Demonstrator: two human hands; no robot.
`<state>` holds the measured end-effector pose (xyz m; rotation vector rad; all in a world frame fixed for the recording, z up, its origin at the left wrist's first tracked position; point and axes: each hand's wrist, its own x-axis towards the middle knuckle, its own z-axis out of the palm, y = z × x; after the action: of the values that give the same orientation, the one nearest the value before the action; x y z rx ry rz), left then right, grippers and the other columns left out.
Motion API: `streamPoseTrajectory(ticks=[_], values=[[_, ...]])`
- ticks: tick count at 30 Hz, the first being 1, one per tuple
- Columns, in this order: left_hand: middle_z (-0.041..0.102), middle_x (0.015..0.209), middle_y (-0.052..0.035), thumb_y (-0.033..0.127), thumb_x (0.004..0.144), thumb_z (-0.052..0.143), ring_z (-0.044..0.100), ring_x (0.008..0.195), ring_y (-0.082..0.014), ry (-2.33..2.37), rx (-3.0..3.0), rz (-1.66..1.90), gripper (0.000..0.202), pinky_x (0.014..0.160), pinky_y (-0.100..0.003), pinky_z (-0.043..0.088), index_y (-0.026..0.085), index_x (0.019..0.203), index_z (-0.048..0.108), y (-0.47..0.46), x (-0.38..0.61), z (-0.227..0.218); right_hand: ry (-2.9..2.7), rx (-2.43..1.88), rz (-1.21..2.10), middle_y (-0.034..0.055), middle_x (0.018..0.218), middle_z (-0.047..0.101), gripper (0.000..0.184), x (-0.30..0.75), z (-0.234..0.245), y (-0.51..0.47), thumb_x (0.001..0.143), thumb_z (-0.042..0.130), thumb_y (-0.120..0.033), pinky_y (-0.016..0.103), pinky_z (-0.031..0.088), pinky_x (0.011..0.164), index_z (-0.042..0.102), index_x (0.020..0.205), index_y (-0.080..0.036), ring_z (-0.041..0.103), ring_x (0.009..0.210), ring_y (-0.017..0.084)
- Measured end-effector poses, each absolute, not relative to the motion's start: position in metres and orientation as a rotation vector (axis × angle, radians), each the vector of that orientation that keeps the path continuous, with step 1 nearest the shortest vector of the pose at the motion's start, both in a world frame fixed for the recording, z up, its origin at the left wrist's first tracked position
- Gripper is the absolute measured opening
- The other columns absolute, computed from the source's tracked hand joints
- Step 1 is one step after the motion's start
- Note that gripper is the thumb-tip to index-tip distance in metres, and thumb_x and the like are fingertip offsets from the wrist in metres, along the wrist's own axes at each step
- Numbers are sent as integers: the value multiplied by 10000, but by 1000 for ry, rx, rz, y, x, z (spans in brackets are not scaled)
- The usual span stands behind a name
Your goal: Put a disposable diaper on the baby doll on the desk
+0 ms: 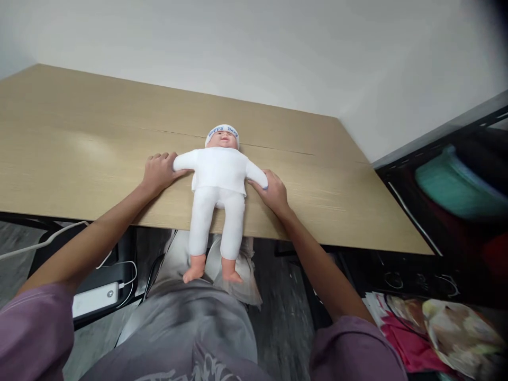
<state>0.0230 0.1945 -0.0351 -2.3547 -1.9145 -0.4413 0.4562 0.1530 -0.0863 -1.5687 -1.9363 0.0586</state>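
my left grip (159,172) is clamped on the end of one arm of the white-clad doll (219,168), with the thumb lying along the underside of the sleeve; my right grip (273,191) is closed about the end of the other arm, thumb below the cuff, though some of my fingers are hidden from me there; the doll lies face up on the wooden surface (83,153), between my two grips and close to the front edge, its lettered cap (222,130) at the end farthest from me.

i judge that holding both arms spread, one to each side, steadies the body and lets it lie square to me; its legs (233,222) reach past the edge because the body lies so near it, so the bare feet (195,268) hang out over nothing of the surface; with that overhang, a hold at the arms likely also guards against a slide towards me.

below the surface, on my left, a white device (95,299) lies on something black, a cable plugged into its end; to my right, a teal container-like thing (456,182) is too blurred to name surely.
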Motion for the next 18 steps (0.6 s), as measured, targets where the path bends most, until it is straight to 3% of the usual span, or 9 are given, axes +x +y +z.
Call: streamPoseTrajectory(ticks=[8,18], values=[[797,1215,-216,981,964,537,715,1155,-452,-1865,-2323,-635,838,978,-493,456,207,1219,731,283,25,-45,-1901,-1562,49,170,1202,813,822,460,-90,239,1023,487,-972,517,617,953,728,1289,-233,746,1087,397],[787,1166,-180,979,930,579,694,1156,-443,-1833,-2258,-700,815,1040,-518,428,223,1202,715,369,27,-51,-1926,-1469,10,193,1274,805,746,464,-91,327,1067,529,-889,590,609,1058,711,1339,-219,730,1179,410]])
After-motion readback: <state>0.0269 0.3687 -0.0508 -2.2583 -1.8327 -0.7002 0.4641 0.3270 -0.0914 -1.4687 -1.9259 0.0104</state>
